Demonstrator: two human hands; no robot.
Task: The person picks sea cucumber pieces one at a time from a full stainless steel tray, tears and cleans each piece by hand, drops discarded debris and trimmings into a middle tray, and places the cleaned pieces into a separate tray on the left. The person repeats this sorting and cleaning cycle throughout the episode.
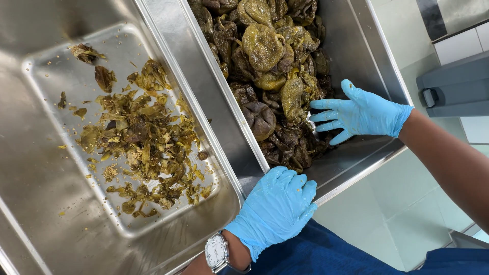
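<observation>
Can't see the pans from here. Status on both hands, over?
Left hand rests on pan rim. Right hand open, fingertips on roasted peppers. Scraps in left pan. Nothing blocking.

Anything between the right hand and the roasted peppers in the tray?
Nothing visible. The right hand is inside the steel tray, its fingertips at the edge of the pile of roasted peppers with no object between. The left hand rests on the tray's near rim, clear of that path.
</observation>
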